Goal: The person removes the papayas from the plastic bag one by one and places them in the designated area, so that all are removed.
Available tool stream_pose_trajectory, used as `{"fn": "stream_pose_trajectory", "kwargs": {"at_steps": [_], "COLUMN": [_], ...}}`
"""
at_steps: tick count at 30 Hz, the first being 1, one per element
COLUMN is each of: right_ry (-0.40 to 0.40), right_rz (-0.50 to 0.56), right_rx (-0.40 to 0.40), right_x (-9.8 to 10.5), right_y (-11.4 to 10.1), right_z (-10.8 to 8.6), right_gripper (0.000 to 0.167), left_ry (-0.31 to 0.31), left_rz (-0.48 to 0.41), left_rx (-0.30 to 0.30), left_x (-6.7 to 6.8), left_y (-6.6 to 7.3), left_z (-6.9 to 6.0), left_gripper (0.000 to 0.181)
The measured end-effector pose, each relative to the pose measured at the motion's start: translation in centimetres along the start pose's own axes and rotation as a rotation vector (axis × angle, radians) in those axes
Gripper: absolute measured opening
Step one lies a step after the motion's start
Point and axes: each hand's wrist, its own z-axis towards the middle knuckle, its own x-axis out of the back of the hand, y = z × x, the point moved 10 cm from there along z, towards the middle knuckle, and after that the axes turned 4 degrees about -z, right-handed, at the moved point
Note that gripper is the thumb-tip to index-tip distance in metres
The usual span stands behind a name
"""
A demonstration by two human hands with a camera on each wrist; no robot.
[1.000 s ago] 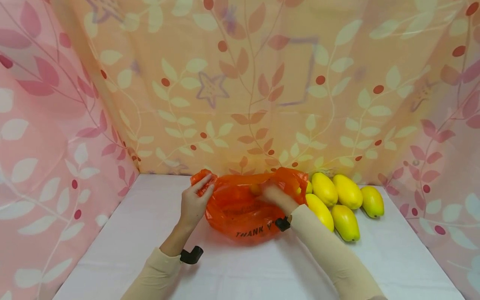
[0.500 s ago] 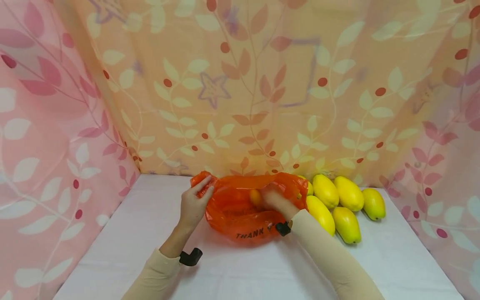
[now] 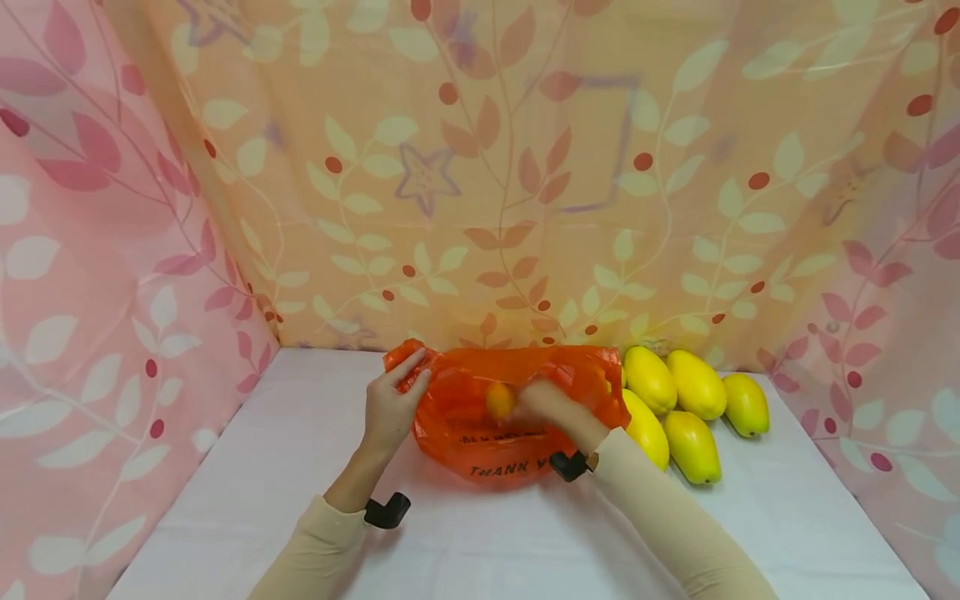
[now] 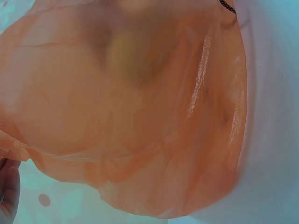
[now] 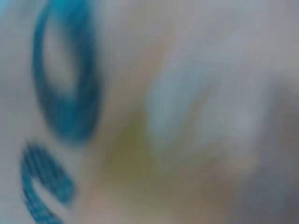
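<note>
An orange translucent plastic bag (image 3: 510,467) with black lettering lies open on the table in the head view. My left hand (image 3: 391,408) pinches its left rim between thumb and fingers. Inside the bag's mouth, my right hand (image 3: 553,405) holds a mango (image 3: 500,402), its fingertips hidden by the fruit and bag. Through the bag wall (image 4: 117,121), the left wrist view shows a dim yellowish fruit shape. Bag film with large blue-looking letters (image 5: 70,93) fills the right wrist view, too blurred to make out the hand.
Several yellow-green mangoes (image 3: 693,383) lie grouped on the white tabletop (image 3: 480,550), right of the bag and close against it. A patterned curtain (image 3: 495,167) stands behind the table, with pink patterned sides left and right.
My right hand and the mango have shifted slightly left and toward me inside the bag. The bag's right rim has spread a little rightward. My left hand keeps its hold.
</note>
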Motion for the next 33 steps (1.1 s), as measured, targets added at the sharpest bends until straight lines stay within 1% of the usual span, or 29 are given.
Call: {"fn": "stream_pose_trajectory", "kwargs": {"at_steps": [1, 2, 4, 5, 9, 13, 17, 24, 30, 33], "right_ry": [0.009, 0.023, 0.031, 0.026, 0.004, 0.015, 0.038, 0.064, 0.08, 0.088], "right_rz": [-0.014, 0.001, 0.061, 0.076, 0.101, 0.114, 0.119, 0.149, 0.153, 0.16], "right_rx": [0.013, 0.044, 0.075, 0.075, 0.035, 0.001, 0.006, 0.041, 0.042, 0.041], "right_x": [0.1, 0.2, 0.5, 0.6, 1.2, 2.1, 2.9, 4.5, 5.7, 6.2], "right_y": [-0.3, -0.9, -1.8, -2.1, -2.5, -2.4, -2.3, -2.7, -3.0, -3.1], "right_z": [-0.3, -0.6, -1.2, -1.4, -2.3, -3.4, -4.3, -5.6, -6.4, -6.7], "right_gripper": [0.046, 0.054, 0.062, 0.064, 0.066, 0.072, 0.075, 0.075, 0.076, 0.076], "left_ry": [-0.002, -0.002, -0.003, -0.002, 0.004, 0.008, 0.011, 0.01, 0.013, 0.01], "left_rz": [0.0, 0.001, 0.001, -0.001, -0.004, -0.012, -0.013, 0.004, 0.013, 0.009], "left_rx": [0.004, 0.009, 0.012, 0.012, 0.007, 0.014, 0.018, -0.018, -0.011, 0.012], "left_x": [0.1, 0.1, 0.2, 0.2, 0.3, 0.5, 0.6, 0.8, 0.8, 0.9], "left_y": [0.0, 0.0, -0.1, -0.1, -0.1, -0.2, -0.3, -0.1, 0.0, -0.3], "left_z": [0.0, 0.0, 0.1, 0.1, 0.1, 0.0, -0.1, -0.1, -0.1, -0.3], "left_gripper": [0.034, 0.034, 0.034, 0.034, 0.033, 0.034, 0.034, 0.034, 0.033, 0.034]}}
